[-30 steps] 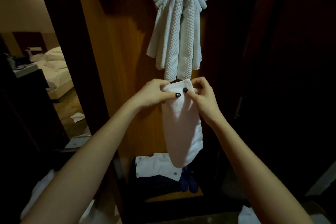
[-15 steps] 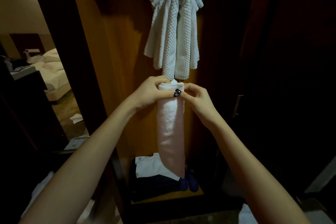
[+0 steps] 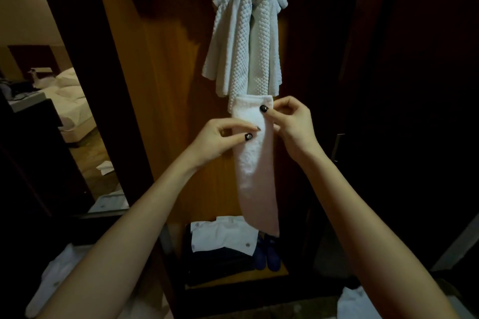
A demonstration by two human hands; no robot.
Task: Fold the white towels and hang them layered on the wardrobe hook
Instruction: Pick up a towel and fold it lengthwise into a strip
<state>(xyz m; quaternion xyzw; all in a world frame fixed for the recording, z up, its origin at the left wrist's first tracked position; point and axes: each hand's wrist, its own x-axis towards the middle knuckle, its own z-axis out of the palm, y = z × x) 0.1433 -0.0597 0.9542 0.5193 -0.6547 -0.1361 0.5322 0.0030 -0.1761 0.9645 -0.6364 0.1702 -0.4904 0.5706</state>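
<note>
Up against the wardrobe's orange-brown wooden panel [image 3: 160, 85], a narrow smooth white towel folded into a long strip [image 3: 255, 171] hangs w/ its long axis vertical. Its lower end dangles free above the folded white and dark clothes [image 3: 223, 241] at the bottom. The person's left hand [image 3: 215, 140] pinches the strip's left edge, thumb & fingers closed on the cloth. The right hand [image 3: 295, 127] pinches the right edge higher up, close to the top fold. That top fold sits just under, prob. touching, the tails of the bundle of white waffle-weave towels [image 3: 243, 33] draped above. I can't see the hook itself; it's hidden under that bundle. So the target lies straight up from both hands, right hand nearer. I reckon the strip needs lifting vertically & laying over the bundle's crown.
</note>
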